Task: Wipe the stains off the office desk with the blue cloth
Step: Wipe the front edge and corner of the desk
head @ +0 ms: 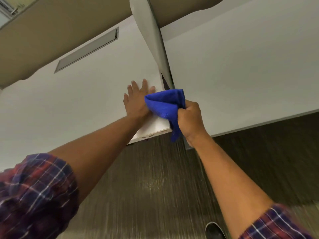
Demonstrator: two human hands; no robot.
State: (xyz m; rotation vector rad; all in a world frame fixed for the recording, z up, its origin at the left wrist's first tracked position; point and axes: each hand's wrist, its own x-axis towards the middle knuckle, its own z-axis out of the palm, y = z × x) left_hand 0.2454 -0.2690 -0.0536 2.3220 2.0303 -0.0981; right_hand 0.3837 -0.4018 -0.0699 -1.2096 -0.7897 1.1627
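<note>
The blue cloth [164, 104] sits bunched in the right hand [189, 119], which is fisted around it at the white desk [77, 100]'s front corner. The left hand [138, 99] lies flat on the desktop, fingers spread, just beside the cloth.

A white divider panel [151, 37] stands upright between two white desktops, running from the far edge toward the near corner. A second desktop [241, 69] lies to the right of the divider. In the nearer surface, a long grey cable slot cover [88, 52] sits flush, close to the far edge. Beige partition boards [57, 26] rise behind, along the far side. Below the near edges, the floor [155, 187] is a dark, streaky grey-brown carpet with a dull sheen of light. A black shoe [214, 230] shows at the bottom.
</note>
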